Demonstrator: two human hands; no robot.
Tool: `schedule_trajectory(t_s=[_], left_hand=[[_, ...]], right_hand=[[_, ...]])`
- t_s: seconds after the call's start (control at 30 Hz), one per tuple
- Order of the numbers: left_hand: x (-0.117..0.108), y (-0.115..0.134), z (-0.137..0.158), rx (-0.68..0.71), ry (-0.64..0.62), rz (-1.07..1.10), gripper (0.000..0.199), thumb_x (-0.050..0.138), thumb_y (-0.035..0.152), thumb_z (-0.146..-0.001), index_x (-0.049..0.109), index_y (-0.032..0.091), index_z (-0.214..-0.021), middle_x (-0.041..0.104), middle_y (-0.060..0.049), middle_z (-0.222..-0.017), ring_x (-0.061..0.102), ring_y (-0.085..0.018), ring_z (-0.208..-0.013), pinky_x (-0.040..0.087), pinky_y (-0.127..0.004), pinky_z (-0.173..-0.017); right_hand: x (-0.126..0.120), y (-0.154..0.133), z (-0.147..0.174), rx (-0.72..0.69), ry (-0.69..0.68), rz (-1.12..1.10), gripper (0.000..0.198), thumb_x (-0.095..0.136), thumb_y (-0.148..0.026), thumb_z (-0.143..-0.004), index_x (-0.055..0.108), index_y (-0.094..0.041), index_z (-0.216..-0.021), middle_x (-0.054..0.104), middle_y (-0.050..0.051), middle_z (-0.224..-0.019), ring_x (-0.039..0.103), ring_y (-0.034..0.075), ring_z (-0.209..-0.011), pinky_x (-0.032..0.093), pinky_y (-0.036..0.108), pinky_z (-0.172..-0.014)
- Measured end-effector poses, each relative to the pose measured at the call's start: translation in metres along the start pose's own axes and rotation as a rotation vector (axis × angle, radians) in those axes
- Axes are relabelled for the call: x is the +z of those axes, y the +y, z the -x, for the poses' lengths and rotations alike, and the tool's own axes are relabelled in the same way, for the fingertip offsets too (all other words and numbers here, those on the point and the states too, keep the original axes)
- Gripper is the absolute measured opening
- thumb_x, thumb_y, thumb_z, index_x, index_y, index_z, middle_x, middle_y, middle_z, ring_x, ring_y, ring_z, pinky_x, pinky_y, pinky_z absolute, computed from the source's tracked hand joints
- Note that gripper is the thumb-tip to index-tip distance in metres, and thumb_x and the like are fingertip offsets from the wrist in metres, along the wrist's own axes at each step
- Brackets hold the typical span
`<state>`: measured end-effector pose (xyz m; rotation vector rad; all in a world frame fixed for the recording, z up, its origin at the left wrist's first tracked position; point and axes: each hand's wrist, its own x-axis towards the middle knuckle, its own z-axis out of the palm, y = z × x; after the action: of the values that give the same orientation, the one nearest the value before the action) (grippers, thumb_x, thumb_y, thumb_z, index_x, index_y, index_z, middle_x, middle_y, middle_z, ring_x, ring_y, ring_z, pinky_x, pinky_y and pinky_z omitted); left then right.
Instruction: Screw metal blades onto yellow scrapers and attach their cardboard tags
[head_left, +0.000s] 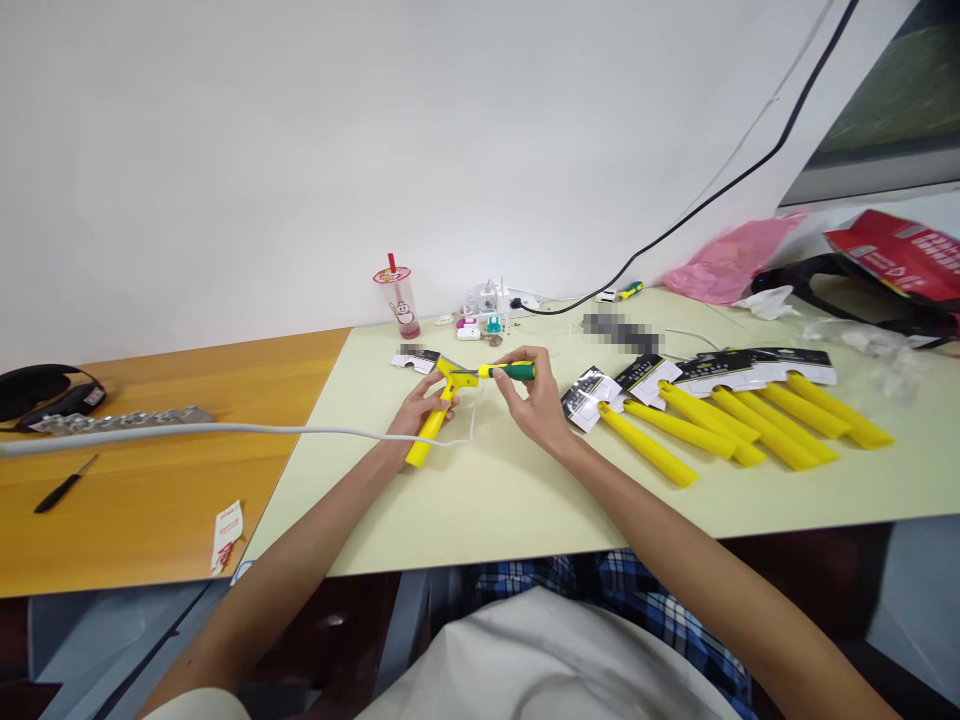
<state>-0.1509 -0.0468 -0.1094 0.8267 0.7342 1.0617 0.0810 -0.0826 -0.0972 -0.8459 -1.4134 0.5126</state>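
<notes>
My left hand [420,412] is closed around the handle of a yellow scraper [424,440], whose wide head points up and away from me. In my right hand [541,398] is a screwdriver [517,371] with a green and yellow handle, pinched between thumb and fingers. Its shaft lies level and reaches the scraper's head; the exact contact at the tip is too small to make out. A black and white card [416,359] lies just behind the scraper. To the right, several more yellow scrapers [651,450] lie in a row with cards [592,398] at their far ends.
A cup with a red straw [405,305] and a power strip [491,298] stand by the wall. A white cable [225,428] crosses in front on the left. On the orange tabletop lie a black-handled screwdriver [64,490] and a paper tag [227,535]. A pink bag [735,262] sits at back right.
</notes>
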Motion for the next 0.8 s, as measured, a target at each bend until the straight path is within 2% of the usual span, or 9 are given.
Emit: schedule_trajectory(t_s=[0.13,0.33,0.5,0.7,0.8], left_hand=[[0.0010,0.0009,0.0001,-0.004,-0.004,0.008,0.079,0.090,0.005,-0.060,0.064,0.024,-0.131,0.073,-0.006,-0.113,0.071,-0.015,-0.089,0.051,-0.023,-0.069],[-0.0003,-0.0002,-0.0005,0.006,0.004,-0.002,0.077,0.089,0.004,-0.061,0.066,0.024,-0.132,0.073,-0.006,-0.115,0.072,-0.017,-0.093,0.052,-0.024,-0.071],[-0.0047,-0.0029,-0.0033,0.012,-0.018,-0.033,0.077,0.089,0.005,-0.062,0.065,0.023,-0.134,0.073,-0.007,-0.115,0.072,-0.019,-0.098,0.052,-0.025,-0.071],[-0.0071,-0.0053,-0.0060,0.018,0.002,-0.019,0.077,0.089,0.006,-0.062,0.066,0.023,-0.134,0.073,-0.007,-0.116,0.072,-0.018,-0.096,0.052,-0.026,-0.072],[-0.0061,-0.0049,-0.0054,0.015,0.011,-0.009,0.076,0.090,0.006,-0.062,0.066,0.023,-0.132,0.073,-0.007,-0.117,0.073,-0.017,-0.094,0.052,-0.025,-0.071]], right_hand=[[0.0013,-0.0045,0.0026,-0.069,-0.073,-0.081,0.030,0.068,-0.043,-0.108,0.053,-0.030,-0.130,0.072,0.010,-0.132,0.072,0.026,-0.127,0.057,0.049,-0.113],[0.0005,0.0009,0.0015,-0.040,-0.029,-0.013,0.026,0.072,-0.049,-0.106,0.062,-0.029,-0.119,0.076,0.009,-0.119,0.075,0.026,-0.113,0.062,0.047,-0.103],[0.0005,0.0042,-0.0001,0.009,0.015,0.050,0.032,0.074,-0.055,-0.103,0.061,-0.028,-0.114,0.074,0.007,-0.108,0.075,0.026,-0.102,0.064,0.045,-0.095],[0.0024,0.0002,0.0025,-0.058,-0.077,-0.092,0.029,0.069,-0.045,-0.107,0.054,-0.029,-0.125,0.070,0.012,-0.133,0.073,0.026,-0.125,0.059,0.049,-0.112],[0.0021,0.0001,0.0031,-0.071,-0.087,-0.079,0.026,0.069,-0.044,-0.108,0.057,-0.029,-0.125,0.072,0.011,-0.130,0.073,0.026,-0.124,0.060,0.049,-0.109]])
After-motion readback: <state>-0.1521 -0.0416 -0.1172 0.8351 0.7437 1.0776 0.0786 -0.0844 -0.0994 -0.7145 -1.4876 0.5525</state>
